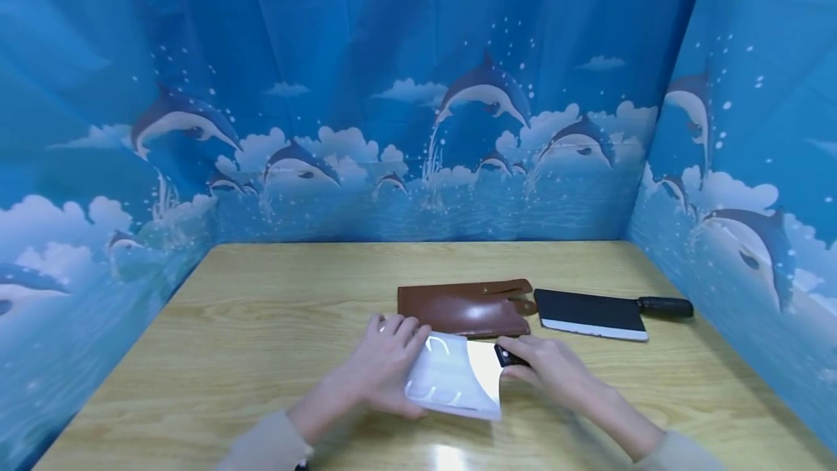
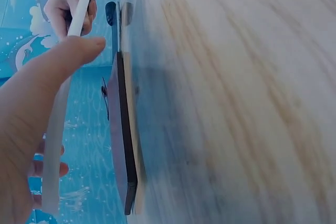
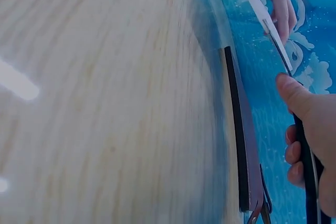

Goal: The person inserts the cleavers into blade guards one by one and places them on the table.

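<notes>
Plainly, the left hand (image 1: 391,363) grips the white sheath (image 1: 441,376); the right hand (image 1: 552,368) holds the black handle (image 1: 507,356); the cleaver (image 1: 485,369), partly sheathed between them, might, if twisted, cut through near the left thumb (image 2: 79,51).

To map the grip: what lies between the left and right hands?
In the head view, a cleaver partly inside a white cover: the left hand grips the cover, the right hand its black handle.

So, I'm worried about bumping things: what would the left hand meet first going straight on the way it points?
Probably the brown sheath beyond the left hand, though the hand looks raised, so it might pass over instead.
</notes>
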### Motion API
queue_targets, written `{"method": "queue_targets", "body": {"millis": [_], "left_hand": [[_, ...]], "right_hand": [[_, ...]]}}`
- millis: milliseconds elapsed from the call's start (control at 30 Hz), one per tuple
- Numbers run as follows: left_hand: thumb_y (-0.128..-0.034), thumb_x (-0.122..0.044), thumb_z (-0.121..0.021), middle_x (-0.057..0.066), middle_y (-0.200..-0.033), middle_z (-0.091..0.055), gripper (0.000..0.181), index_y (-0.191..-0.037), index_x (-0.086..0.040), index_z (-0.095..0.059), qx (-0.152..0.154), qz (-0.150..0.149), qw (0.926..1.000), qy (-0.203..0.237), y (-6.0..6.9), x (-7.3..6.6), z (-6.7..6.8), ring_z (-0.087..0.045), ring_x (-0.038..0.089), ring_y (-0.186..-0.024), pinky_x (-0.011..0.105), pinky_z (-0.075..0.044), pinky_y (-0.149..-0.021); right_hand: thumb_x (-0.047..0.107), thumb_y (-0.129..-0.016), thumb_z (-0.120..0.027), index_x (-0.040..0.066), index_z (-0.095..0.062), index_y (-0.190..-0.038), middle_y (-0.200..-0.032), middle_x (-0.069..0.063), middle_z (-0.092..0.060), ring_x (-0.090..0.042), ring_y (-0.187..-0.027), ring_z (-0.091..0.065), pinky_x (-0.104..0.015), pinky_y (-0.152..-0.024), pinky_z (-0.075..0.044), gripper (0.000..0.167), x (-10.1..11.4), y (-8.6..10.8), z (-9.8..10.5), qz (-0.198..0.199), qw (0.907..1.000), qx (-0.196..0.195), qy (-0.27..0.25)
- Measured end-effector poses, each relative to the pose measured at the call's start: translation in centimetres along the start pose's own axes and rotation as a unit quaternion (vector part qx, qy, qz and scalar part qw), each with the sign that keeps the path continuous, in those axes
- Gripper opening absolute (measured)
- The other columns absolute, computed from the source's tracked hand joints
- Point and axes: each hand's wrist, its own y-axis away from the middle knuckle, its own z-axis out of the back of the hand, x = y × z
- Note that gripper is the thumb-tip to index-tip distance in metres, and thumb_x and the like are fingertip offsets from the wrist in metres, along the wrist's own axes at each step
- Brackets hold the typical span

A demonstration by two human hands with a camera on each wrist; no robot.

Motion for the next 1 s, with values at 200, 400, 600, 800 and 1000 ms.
{"method": "queue_targets", "body": {"millis": [200, 400, 600, 800, 1000], "left_hand": [[-0.0504, -0.080, -0.061, 0.010, -0.120, -0.051, 0.110, -0.131, -0.006, -0.047, -0.003, 0.020, 0.9998, -0.002, 0.0, -0.2, -0.3, -0.047, 0.027, -0.108, 0.055, -0.039, -0.087], [-0.0517, -0.083, -0.058, 0.012, -0.125, -0.050, 0.115, -0.135, -0.006, -0.043, 0.020, 0.043, 0.9989, -0.008, -0.1, -0.8, -0.6, -0.047, 0.029, -0.112, 0.057, -0.037, -0.090], [-0.0558, -0.085, -0.054, 0.015, -0.130, -0.046, 0.117, -0.141, -0.007, -0.035, 0.049, 0.029, 0.9984, -0.007, -0.5, -1.5, -0.7, -0.043, 0.031, -0.117, 0.058, -0.034, -0.095], [-0.0605, -0.084, -0.050, 0.012, -0.130, -0.045, 0.115, -0.142, -0.005, -0.032, 0.070, -0.019, 0.9973, -0.016, -0.7, -2.1, -0.8, -0.042, 0.027, -0.116, 0.048, -0.037, -0.096], [-0.0611, -0.083, -0.048, 0.008, -0.122, -0.048, 0.112, -0.140, -0.005, -0.037, 0.068, -0.048, 0.9956, -0.041, -1.8, -2.5, -1.4, -0.045, 0.020, -0.106, 0.036, -0.040, -0.084]], "right_hand": [[0.028, -0.080, -0.069, 0.004, -0.066, -0.108, -0.080, 0.000, -0.064, -0.001, -0.061, -0.051, -0.020, -0.053, -0.045, 0.037, -0.8, -0.5, -0.4, 0.026, 0.9996, -0.009, -0.011], [0.026, -0.079, -0.070, 0.004, -0.066, -0.109, -0.084, -0.002, -0.066, -0.007, -0.068, -0.059, -0.023, -0.057, -0.048, 0.037, -1.5, -0.7, -0.2, 0.021, 0.9995, 0.019, -0.013], [0.026, -0.074, -0.075, 0.006, -0.068, -0.105, -0.089, -0.005, -0.069, -0.013, -0.073, -0.064, -0.026, -0.059, -0.050, 0.038, -2.7, -0.1, -0.2, 0.015, 0.9997, 0.011, -0.015], [0.030, -0.073, -0.076, 0.009, -0.068, -0.103, -0.090, -0.002, -0.068, -0.010, -0.076, -0.062, -0.028, -0.060, -0.049, 0.037, -3.6, 1.2, 0.1, -0.028, 0.9982, 0.046, -0.028], [0.034, -0.076, -0.074, 0.010, -0.069, -0.102, -0.094, 0.002, -0.068, -0.009, -0.082, -0.061, -0.030, -0.065, -0.049, 0.036, -4.4, 2.0, 0.7, -0.060, 0.9938, 0.087, -0.037]]}}
